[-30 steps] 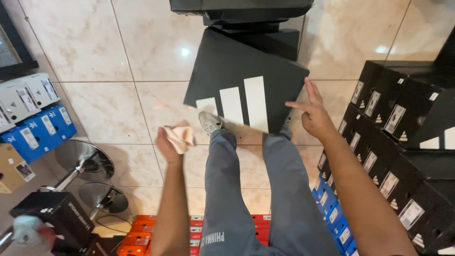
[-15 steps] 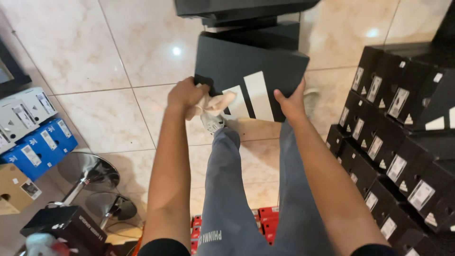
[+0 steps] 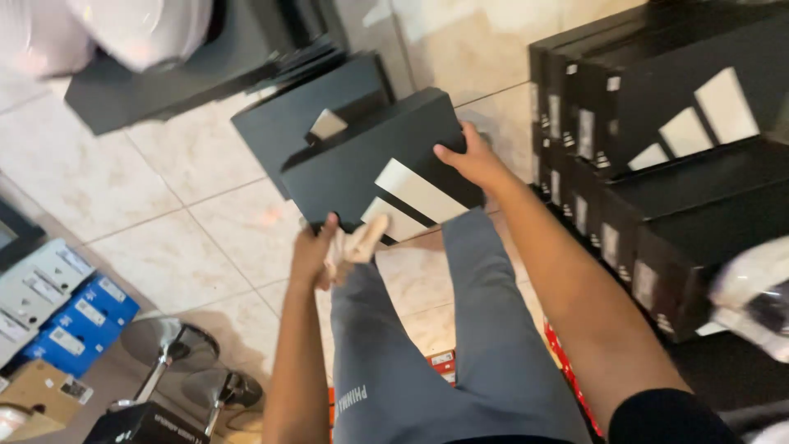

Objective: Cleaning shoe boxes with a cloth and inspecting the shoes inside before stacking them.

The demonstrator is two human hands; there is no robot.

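While gripping the black box with white stripes [image 3: 386, 168] at two opposite corners, holding it tilted above the tiled floor [image 3: 164, 214] and over the grey trouser legs [image 3: 427, 345]. Left hand [image 3: 312, 253] closing on the near left corner, also pinching a pale crumpled cloth [image 3: 355, 243] against the box edge; right hand [image 3: 470, 160] clamping the far right corner, fingers curled over the rim. Lying just beyond the striped box: a flat black lid [image 3: 312, 115]. Standing to the right of the striped box: a stack of black boxes [image 3: 657, 181]. Sitting well to the left of the striped box: blue and grey boxes [image 3: 57, 304].

Judged risks: slipping at the left corner, the cloth sharing the grip and thinning the hold; tipping further and dropping onto the legs or the floor; swinging right and knocking the stack; cloth falling free if the left fingers are loosened. Contents of the striped box not showing, so weight shift inside cannot be told.
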